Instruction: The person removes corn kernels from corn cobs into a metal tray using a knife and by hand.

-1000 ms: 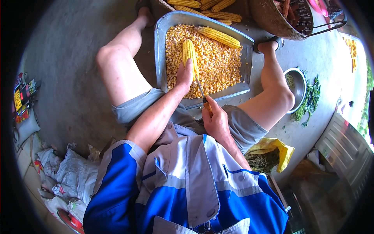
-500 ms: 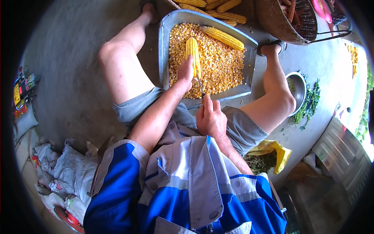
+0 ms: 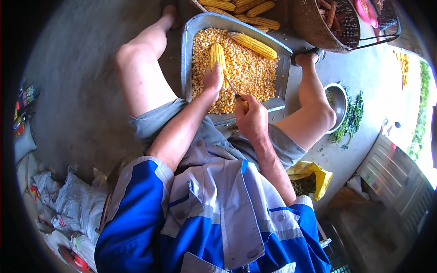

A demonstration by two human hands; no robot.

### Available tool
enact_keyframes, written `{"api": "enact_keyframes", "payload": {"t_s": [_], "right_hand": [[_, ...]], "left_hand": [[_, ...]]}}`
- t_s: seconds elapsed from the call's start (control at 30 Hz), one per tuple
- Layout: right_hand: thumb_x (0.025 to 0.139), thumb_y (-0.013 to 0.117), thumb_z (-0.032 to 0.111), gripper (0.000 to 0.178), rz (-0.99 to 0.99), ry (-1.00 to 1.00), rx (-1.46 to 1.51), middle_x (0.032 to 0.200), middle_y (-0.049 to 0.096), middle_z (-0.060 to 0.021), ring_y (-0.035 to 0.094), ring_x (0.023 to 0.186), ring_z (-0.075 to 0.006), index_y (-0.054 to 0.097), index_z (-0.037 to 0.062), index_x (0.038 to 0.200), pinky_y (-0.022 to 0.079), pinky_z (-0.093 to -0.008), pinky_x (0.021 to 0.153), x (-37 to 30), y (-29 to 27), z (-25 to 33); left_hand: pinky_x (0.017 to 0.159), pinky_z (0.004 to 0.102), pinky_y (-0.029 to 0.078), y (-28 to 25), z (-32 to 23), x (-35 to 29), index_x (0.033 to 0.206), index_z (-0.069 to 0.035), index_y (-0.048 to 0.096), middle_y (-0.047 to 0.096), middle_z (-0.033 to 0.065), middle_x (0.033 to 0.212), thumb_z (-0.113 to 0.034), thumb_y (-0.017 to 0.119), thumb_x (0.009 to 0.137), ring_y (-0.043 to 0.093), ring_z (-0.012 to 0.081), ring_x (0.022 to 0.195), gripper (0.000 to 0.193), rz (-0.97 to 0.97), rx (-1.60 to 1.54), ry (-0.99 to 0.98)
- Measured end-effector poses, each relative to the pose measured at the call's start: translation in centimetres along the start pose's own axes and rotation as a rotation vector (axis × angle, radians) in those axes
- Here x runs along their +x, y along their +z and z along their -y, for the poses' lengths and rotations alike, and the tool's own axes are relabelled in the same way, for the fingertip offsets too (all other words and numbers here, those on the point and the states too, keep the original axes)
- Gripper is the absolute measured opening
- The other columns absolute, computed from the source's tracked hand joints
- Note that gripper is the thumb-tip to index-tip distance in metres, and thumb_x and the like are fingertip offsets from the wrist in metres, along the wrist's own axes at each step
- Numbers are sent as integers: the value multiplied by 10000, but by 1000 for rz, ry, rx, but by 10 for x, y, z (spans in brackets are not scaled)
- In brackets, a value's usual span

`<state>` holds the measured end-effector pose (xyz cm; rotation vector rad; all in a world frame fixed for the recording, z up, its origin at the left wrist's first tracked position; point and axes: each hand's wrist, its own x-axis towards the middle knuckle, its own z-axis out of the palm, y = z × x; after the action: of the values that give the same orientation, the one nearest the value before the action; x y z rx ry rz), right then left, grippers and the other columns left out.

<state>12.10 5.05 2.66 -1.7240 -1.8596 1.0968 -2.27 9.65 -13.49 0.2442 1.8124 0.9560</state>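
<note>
My left hand [image 3: 213, 80] is closed round the lower end of a yellow corn cob [image 3: 217, 53], holding it upright above a grey metal scoop pan [image 3: 185, 63]. Loose yellow kernels [image 3: 255, 79] cover much of the pan. In my right hand [image 3: 253, 119] is the handle of a screwdriver-like tool [image 3: 232, 87]. Its thin metal shaft slants up toward the cob, close beside my left hand; whether the tip touches the cob is hard to see. A second corn cob [image 3: 252, 44] lies on the kernels at the pan's far side.
Several more cobs [image 3: 257, 21] lie beyond the pan. A wicker basket [image 3: 314, 27] with reddish cobs stands far right. Beside my right knee are a metal bowl [image 3: 339, 102] and green leaves [image 3: 353, 116]. A yellow bag [image 3: 322, 182] sits nearer; white sacks [image 3: 84, 200] lie at left.
My right hand has turned and shifted outward from the cob, and the tool's shaft slants more. My left hand keeps its hold on the cob. The whole view has shifted slightly.
</note>
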Motion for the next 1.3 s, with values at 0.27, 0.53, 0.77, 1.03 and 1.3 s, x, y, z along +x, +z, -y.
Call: {"api": "enact_keyframes", "payload": {"t_s": [0.27, 0.53, 0.77, 1.03, 1.3], "right_hand": [[869, 630, 136, 243, 257, -423, -114, 890, 680, -131, 680, 778, -290, 651, 75, 1103, 557, -382, 692, 51, -62, -66], [883, 602, 147, 180, 491, -361, -246, 818, 664, -172, 657, 772, -347, 643, 13, 996, 531, -413, 711, 82, -84, -25], [905, 566, 144, 360, 181, -125, -179, 934, 568, -219, 634, 700, -414, 499, 45, 1245, 545, -496, 610, -27, -48, 6], [912, 559, 145, 368, 159, -39, -189, 952, 535, -236, 626, 711, -429, 485, 54, 1260, 538, -505, 605, -39, -19, 5], [880, 563, 127, 411, 214, -29, -365, 954, 543, -233, 650, 719, -396, 459, 16, 1262, 543, -486, 598, -30, 4, 8]], "left_hand": [[757, 376, 522, -10, 2, -4, 1164, -5, 546, 645, 133, 966, -471, 496, 942, 641, 248, 880, 518, 129, 171, 118], [436, 367, 517, -8, -11, -14, 1126, -17, 541, 617, 125, 827, -377, 420, 1001, 596, 225, 512, 399, 281, -358, -96], [568, 398, 557, -10, -3, -4, 1134, -40, 531, 612, 124, 792, -448, 391, 1014, 632, 241, 636, 448, 318, -488, -178], [519, 355, 557, -6, -14, -19, 1148, -28, 512, 619, 112, 772, -434, 378, 1021, 637, 214, 587, 446, 287, -417, -204], [528, 344, 552, -7, -20, -24, 1139, -29, 531, 638, 110, 782, -446, 425, 1006, 651, 207, 602, 451, 262, -380, -197]]}}
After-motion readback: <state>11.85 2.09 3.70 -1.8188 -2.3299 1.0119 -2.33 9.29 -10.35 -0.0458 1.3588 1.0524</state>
